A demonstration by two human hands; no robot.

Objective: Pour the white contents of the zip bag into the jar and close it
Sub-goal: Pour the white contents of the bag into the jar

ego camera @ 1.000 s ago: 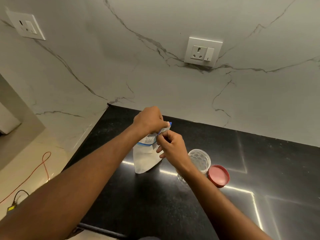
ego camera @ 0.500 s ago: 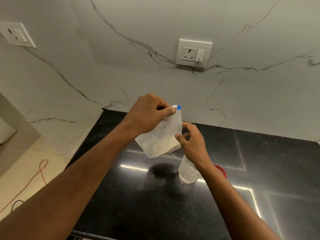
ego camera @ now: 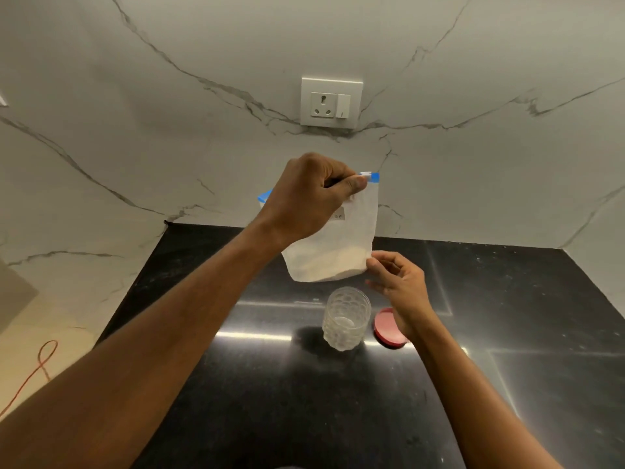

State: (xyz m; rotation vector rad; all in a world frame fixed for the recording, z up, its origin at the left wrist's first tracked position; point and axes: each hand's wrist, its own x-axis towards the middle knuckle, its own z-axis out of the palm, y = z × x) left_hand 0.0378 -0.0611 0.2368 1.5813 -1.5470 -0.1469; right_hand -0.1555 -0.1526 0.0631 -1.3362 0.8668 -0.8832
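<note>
My left hand (ego camera: pixel 311 194) grips the top edge of the zip bag (ego camera: pixel 341 252), by its blue zip strip, and holds the bag in the air with its white contents settled at the bottom. My right hand (ego camera: pixel 397 282) pinches the bag's lower right corner between thumb and fingers. Right below the bag stands the clear dimpled jar (ego camera: pixel 345 318), upright and open on the black countertop (ego camera: pixel 270 401). A little white shows at the jar's bottom. The red lid (ego camera: pixel 389 328) lies flat to the right of the jar, partly hidden by my right wrist.
A marble wall with a white socket plate (ego camera: pixel 331 102) rises behind the counter. The counter's left edge drops to a pale floor with a red cable (ego camera: pixel 40 363). Bright light streaks reflect on the black surface.
The bag has been lifted off the counter and raised higher, now hanging above the jar. My right hand has dropped from the bag's top to its lower right corner.
</note>
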